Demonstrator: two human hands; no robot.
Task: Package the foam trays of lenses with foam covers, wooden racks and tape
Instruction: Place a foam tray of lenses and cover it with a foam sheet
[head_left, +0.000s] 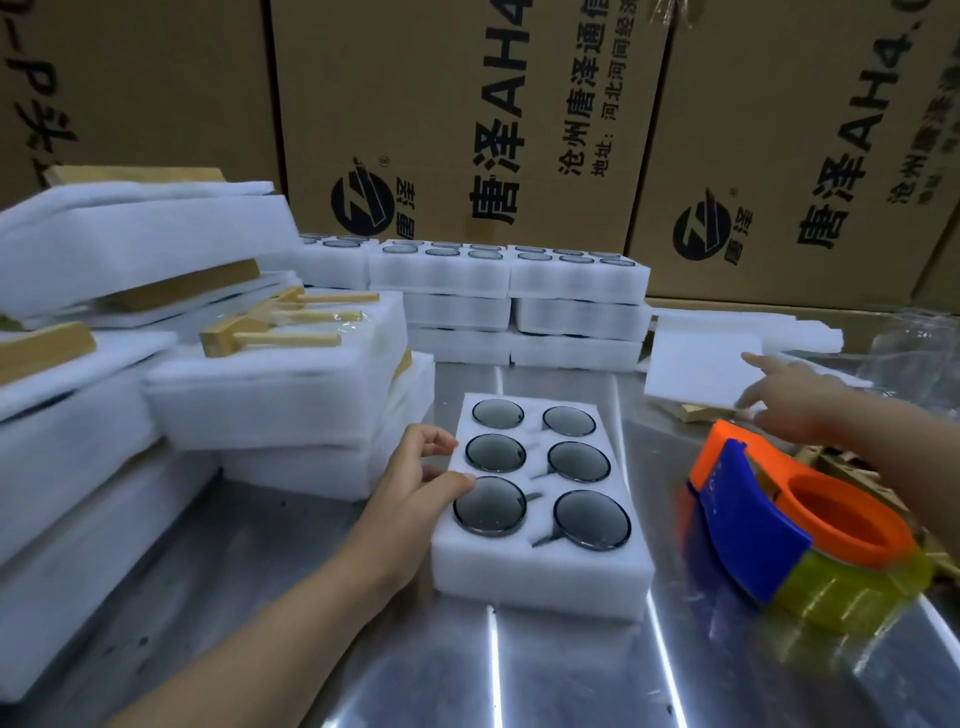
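On the reflective metal bench (519, 675), a white rectangular foam tray (540, 569) sat centrally, carrying six dark round lenses (496, 453) in two columns. The left hand (415, 483) held the tray's left edge, thumb laid on the top surface beside the nearest lens, fingers curled. The right hand (789, 395) reached far right, fingers straight, touching a thin white foam cover sheet (701, 369). An orange-and-blue tape dispenser with yellow tape (800, 525) lay just right of the tray. Stacked white foam lens trays (576, 283) stood behind, before brown printed cardboard cartons (467, 104). Wrapped foam packs with wooden racks (280, 374) were piled at left.
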